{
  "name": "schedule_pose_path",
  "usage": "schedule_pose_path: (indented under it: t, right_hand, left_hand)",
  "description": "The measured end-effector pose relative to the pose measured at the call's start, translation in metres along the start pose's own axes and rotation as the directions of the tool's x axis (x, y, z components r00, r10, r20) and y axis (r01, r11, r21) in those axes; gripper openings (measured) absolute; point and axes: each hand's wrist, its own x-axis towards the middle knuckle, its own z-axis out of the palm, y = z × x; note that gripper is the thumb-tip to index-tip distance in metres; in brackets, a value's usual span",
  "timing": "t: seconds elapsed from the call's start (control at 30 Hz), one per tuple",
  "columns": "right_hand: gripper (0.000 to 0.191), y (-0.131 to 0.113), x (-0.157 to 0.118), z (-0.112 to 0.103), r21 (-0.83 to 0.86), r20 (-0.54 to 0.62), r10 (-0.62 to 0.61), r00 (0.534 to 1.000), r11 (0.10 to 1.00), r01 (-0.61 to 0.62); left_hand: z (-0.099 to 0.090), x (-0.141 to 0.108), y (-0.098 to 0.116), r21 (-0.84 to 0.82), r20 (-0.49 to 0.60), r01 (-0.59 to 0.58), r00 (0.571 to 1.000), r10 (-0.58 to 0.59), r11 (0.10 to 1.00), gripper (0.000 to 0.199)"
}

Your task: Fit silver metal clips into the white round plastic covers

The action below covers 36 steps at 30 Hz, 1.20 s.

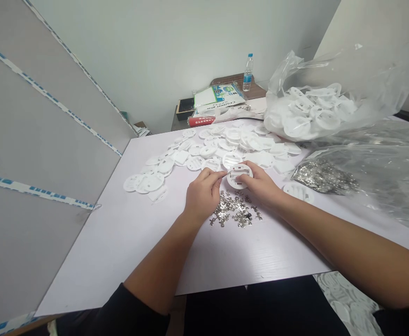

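Note:
In my right hand (258,182) is a white round plastic disc (239,184) with slots and small metal parts on its face, held tilted toward me with the thumb on it. At the disc's left edge, my left hand (204,191) is closed in a pinch on a thin metal piece (227,173), mostly hidden by the fingers. Below both hands lies a loose pile of small silvery metal pieces (241,214). Behind them spreads a heap of white plastic discs (207,150), some round and some square.
On the right stand a clear bag of white plastic parts (326,112) and a clear bag of metal pieces (325,177). A water bottle (248,72), printed packets (221,95) and a red roll (201,121) lie at the back. A grey partition (50,140) borders the left side.

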Motion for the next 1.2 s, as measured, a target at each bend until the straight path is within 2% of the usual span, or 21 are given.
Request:
schedule_pose_path:
  t: [0.1, 0.3, 0.47, 0.57, 0.7, 0.8, 0.87, 1.0, 1.1, 1.2]
  right_hand:
    - [0.018, -0.002, -0.001, 0.0, 0.026, 0.01, 0.02, 1.0, 0.999, -0.02]
    - [0.019, -0.005, -0.002, 0.001, -0.079, 0.006, 0.001, 1.0, 0.997, 0.0]
    - [0.046, -0.004, -0.006, 0.0, -0.082, 0.091, 0.018, 0.996, 0.997, -0.011]
    - [0.047, -0.004, -0.007, 0.0, -0.051, 0.139, -0.028, 0.99, 0.998, 0.035]
    - [0.052, 0.0, -0.004, -0.003, -0.18, 0.118, -0.13, 0.984, 0.972, 0.15]
    - [0.062, 0.004, -0.001, -0.005, -0.234, 0.115, -0.21, 0.971, 0.944, 0.232]
    - [0.065, 0.005, 0.0, -0.006, -0.251, 0.123, -0.233, 0.965, 0.933, 0.257]
    - [0.067, 0.005, 0.0, -0.006, -0.279, 0.122, -0.298, 0.947, 0.905, 0.321]
    - [0.069, 0.005, 0.0, -0.006, -0.274, 0.133, -0.309, 0.942, 0.902, 0.334]
    - [0.067, 0.007, 0.001, -0.006, -0.287, 0.125, -0.342, 0.931, 0.886, 0.364]
  left_hand:
    - [0.001, -0.001, -0.002, 0.022, -0.003, -0.009, 1.0, 0.009, 1.0, 0.031]
    - [0.001, 0.0, -0.003, 0.042, 0.017, 0.001, 1.0, -0.002, 0.999, 0.03]
    - [0.001, 0.001, -0.003, 0.021, 0.036, 0.031, 0.999, -0.032, 0.999, 0.031]
    - [0.0, 0.0, -0.004, 0.014, 0.053, 0.039, 0.998, -0.039, 0.999, 0.03]
    - [-0.002, 0.001, -0.003, -0.022, -0.03, 0.016, 0.999, -0.017, 1.0, 0.03]
    - [-0.002, 0.001, -0.004, -0.033, -0.012, 0.0, 1.0, -0.001, 0.999, 0.029]
    - [-0.001, 0.001, -0.004, -0.034, 0.02, -0.008, 1.0, 0.009, 0.999, 0.028]
    - [-0.001, 0.0, -0.004, -0.043, -0.021, -0.014, 1.0, 0.013, 0.999, 0.029]
    - [-0.002, 0.0, -0.004, -0.041, 0.015, -0.031, 0.999, 0.032, 0.999, 0.028]
    - [-0.001, 0.0, -0.004, -0.043, -0.01, -0.038, 0.999, 0.038, 0.998, 0.027]
